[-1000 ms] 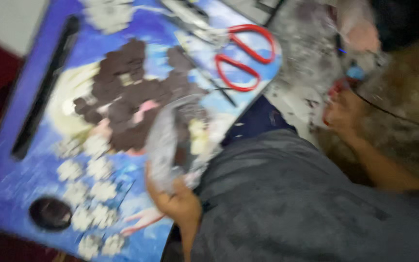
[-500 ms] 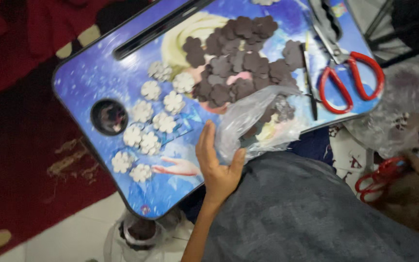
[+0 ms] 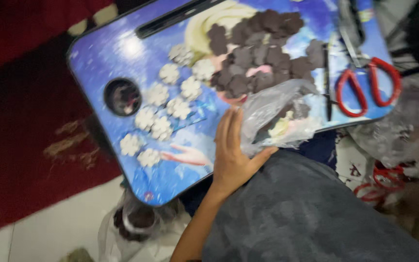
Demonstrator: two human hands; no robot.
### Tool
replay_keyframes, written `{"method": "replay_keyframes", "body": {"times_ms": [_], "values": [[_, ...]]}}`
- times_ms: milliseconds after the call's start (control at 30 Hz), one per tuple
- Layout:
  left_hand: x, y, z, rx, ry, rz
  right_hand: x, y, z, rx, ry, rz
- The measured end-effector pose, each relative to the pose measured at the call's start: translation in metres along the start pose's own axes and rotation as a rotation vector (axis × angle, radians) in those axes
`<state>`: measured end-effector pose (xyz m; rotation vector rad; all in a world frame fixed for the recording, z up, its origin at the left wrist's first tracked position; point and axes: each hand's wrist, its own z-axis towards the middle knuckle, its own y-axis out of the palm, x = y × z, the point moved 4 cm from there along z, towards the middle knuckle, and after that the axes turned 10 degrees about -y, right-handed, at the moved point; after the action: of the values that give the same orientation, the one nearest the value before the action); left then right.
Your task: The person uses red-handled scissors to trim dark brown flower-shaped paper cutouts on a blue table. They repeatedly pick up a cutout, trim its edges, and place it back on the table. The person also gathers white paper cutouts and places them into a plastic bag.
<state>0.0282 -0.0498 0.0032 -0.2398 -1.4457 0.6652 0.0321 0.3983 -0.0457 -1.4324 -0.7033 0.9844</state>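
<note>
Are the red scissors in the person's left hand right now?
No, the red scissors lie on the blue tray, apart from the left hand holding the plastic bag.

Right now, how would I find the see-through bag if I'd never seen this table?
Start at the blue lap table with the cartoon picture. Go to its near edge, between the brown flower-shaped pieces and the red-handled scissors. The left hand rests against the clear plastic bag, the only crinkly, see-through thing on top.

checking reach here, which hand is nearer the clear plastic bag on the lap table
Left. The left hand grips the clear plastic bag at its edge; the right hand is not clearly in view, off at the right edge.
</note>
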Motion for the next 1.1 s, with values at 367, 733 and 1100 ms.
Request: {"method": "replay_keyframes", "body": {"times_ms": [367, 733, 1100], "values": [[0.003, 0.007, -0.001, -0.061, 0.133, 0.093, -0.015, -0.011, -0.063, 0.036, -0.071, 0.464], [0.017, 0.018, 0.010, -0.124, 0.076, -0.144, -0.048, 0.005, -0.072, -0.145, -0.537, 0.968], [0.077, 0.025, 0.088, 0.047, 0.226, -0.214, -0.105, -0.042, -0.050, -0.043, -0.910, 1.031]]}}
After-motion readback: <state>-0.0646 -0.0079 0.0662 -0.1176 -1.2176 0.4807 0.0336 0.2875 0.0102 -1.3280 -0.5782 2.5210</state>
